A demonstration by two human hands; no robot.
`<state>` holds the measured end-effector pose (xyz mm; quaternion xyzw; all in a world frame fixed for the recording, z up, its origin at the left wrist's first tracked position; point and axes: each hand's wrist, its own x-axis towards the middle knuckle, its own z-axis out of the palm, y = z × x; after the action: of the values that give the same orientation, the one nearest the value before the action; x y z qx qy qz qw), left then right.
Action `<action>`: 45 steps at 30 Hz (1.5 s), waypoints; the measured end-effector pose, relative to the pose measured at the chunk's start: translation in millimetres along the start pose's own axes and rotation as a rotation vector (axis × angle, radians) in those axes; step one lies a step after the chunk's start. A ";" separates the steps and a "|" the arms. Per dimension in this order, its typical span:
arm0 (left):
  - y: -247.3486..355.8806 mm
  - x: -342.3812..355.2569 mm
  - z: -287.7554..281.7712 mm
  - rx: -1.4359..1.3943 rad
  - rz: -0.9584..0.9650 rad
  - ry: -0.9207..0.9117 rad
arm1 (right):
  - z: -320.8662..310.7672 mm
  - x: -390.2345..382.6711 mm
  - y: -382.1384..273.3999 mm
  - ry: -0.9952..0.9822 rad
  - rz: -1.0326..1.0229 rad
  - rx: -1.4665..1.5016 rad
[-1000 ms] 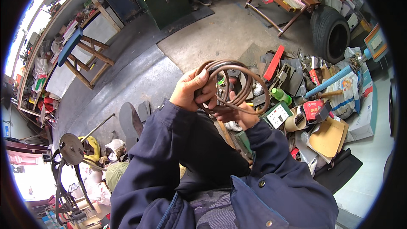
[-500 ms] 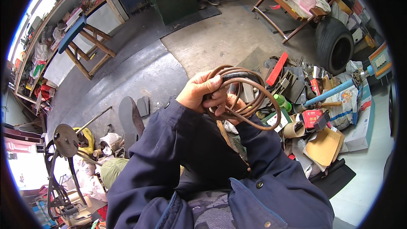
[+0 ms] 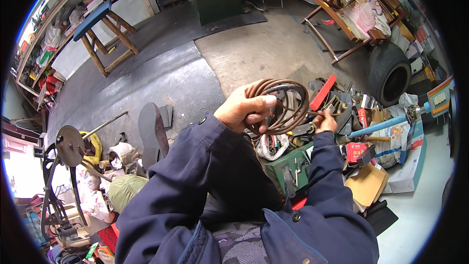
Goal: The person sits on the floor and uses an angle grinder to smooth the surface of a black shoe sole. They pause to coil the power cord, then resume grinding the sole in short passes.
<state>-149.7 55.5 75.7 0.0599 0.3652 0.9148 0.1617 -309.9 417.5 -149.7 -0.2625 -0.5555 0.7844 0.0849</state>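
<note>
A brown cable (image 3: 294, 130), perhaps a thin hose, hangs in several round loops from my left hand (image 3: 246, 109). My left thumb and fingers are closed around the near side of the coil, where a darker stretch shows along its top. Off to the right, my right hand (image 3: 326, 121) is closed on a length of the cable that leads out of the loops. Small brass-coloured tips (image 3: 337, 109) show just beyond those fingers; whether they belong to the cable I cannot tell. Below the coil stands an open green metal toolbox (image 3: 288, 171) with tools and a white bag.
A red bar (image 3: 323, 93) and mixed hardware lie beyond my right hand. Further right are a blue tube (image 3: 378, 126), a red box (image 3: 355, 152) and a tyre (image 3: 389, 75). A pedal-like metal machine (image 3: 70, 145) stands left. A blue-topped stool (image 3: 93, 20) stands further back.
My right hand has moved out from behind the coil to the right, drawing a length of cable with it. The loops look tighter and rounder. The green toolbox has come into sight.
</note>
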 end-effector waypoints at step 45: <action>-16.9 20.6 -22.5 0.170 0.080 0.419 | 123.0 -226.5 -141.7 -1.065 -0.246 -0.651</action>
<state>-169.9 59.4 47.6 -0.1035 0.4638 0.8789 0.0404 -202.6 271.8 82.1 0.2171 -0.7575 0.5831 -0.1975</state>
